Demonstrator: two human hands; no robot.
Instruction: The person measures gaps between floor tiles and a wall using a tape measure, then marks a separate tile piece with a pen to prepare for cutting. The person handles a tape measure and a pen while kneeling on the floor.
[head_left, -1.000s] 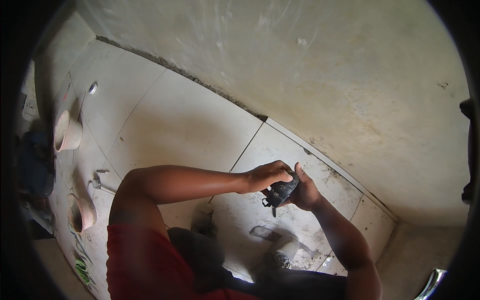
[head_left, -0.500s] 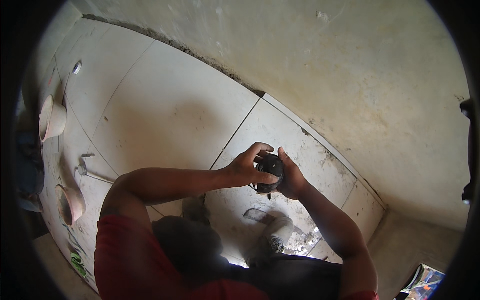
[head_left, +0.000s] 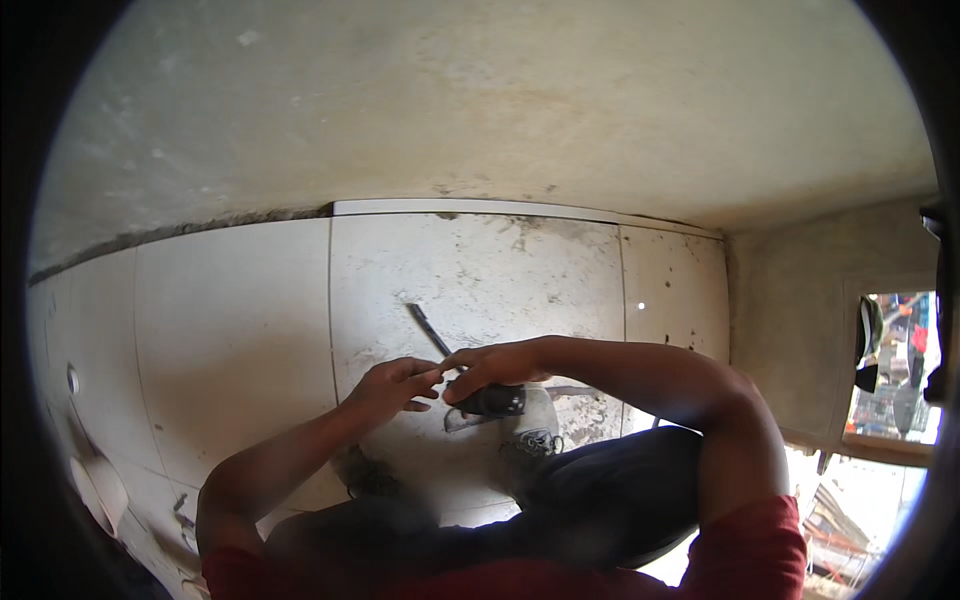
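My right hand (head_left: 495, 368) is closed over a black rounded tool (head_left: 498, 401), which it mostly covers; I cannot make out its exact kind. Just to the left, my left hand (head_left: 392, 388) has its fingers apart and holds nothing I can see. Its fingertips come close to, perhaps against, those of my right hand. Beyond the hands a thin dark bar (head_left: 430, 328) slants up to the left. Its lower end disappears behind my right hand, so whether it joins the black tool or lies on the floor I cannot tell.
Large pale tiles (head_left: 235, 320) cover the floor, with dirt scattered over them. A plastered wall (head_left: 520, 110) rises along the far side. My shoe (head_left: 535, 440) is just below the tool. A pale bowl (head_left: 98, 490) sits at far left; an opening (head_left: 895, 365) shows at right.
The view has swung to the right. Both hands were around the black tool; now my left hand has come off it and my right hand covers it from above. The dark bar has come into sight.
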